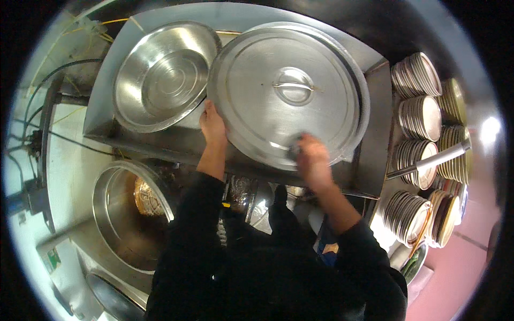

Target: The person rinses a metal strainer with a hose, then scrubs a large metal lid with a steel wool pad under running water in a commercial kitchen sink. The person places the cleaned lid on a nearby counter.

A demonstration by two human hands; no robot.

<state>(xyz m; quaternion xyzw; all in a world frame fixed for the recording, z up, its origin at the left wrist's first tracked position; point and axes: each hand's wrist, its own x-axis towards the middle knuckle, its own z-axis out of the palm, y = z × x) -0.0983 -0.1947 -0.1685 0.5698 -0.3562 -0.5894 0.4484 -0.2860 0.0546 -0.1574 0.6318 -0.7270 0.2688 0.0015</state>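
A large round stainless-steel lid (257, 80) with a central handle lies tilted over another round metal rim at the top middle. My left hand (213, 122) grips the lid's lower left edge. Blurred by motion, my right hand (313, 158) is closed on a dark scouring pad (294, 149), which touches the lid near its lower edge; the pad's exact kind is hard to make out. A wide stainless-steel basin (172, 80) stands just left of the lid, close to my left hand.
Both vessels stand in a metal sink or trough (373, 132). Stacked plates (419, 118) line the right side, a metal-handled tool (441, 158) across them. At lower left is a deep steel pot (120, 236) with brown contents. Cables (60, 138) hang at the left.
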